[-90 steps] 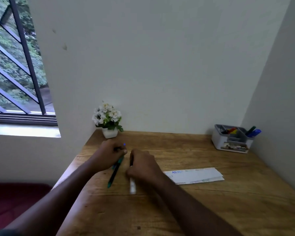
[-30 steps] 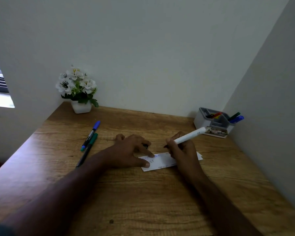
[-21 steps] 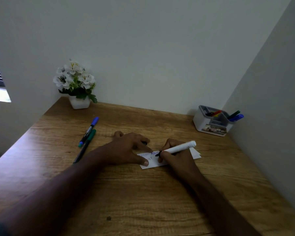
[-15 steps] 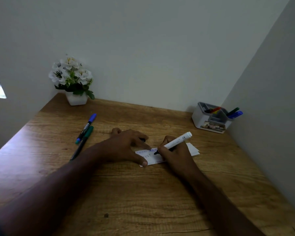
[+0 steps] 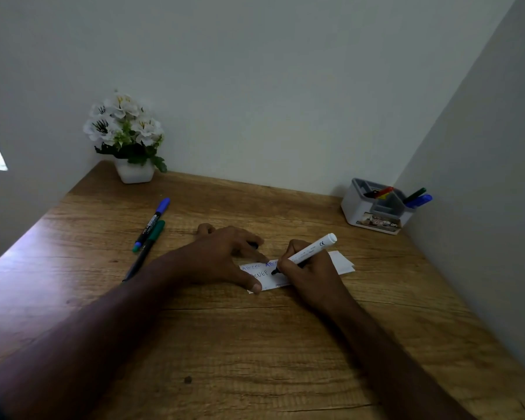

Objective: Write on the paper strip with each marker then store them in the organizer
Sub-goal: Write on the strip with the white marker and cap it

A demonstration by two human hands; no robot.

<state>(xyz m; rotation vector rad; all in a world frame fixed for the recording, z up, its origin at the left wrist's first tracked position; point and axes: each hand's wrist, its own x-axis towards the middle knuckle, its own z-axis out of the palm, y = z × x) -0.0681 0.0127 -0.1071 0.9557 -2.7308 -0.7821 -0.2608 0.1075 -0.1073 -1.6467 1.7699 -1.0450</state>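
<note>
A white paper strip (image 5: 340, 262) with blue and dark lettering lies mid-desk. My left hand (image 5: 222, 257) rests on its left end, thumb and forefinger spread flat on the paper. My right hand (image 5: 308, 272) grips a white marker (image 5: 311, 251) with its black tip on the strip. A blue-capped marker (image 5: 153, 222) and a green-capped marker (image 5: 147, 247) lie side by side on the desk to the left. A small dark object, perhaps a cap, peeks from under my left fingers (image 5: 253, 245). The white-and-grey organizer (image 5: 376, 209) stands at the back right corner.
The organizer holds red, green and blue pens. A white flower pot (image 5: 134, 172) stands at the back left corner. Walls close the wooden desk (image 5: 255, 344) at the back and right. The desk's left edge drops off below a window.
My right hand brought the white marker from the left of the desk to the strip and lowered its tip onto the paper. My left hand let go of the blue and green markers and now pins the strip.
</note>
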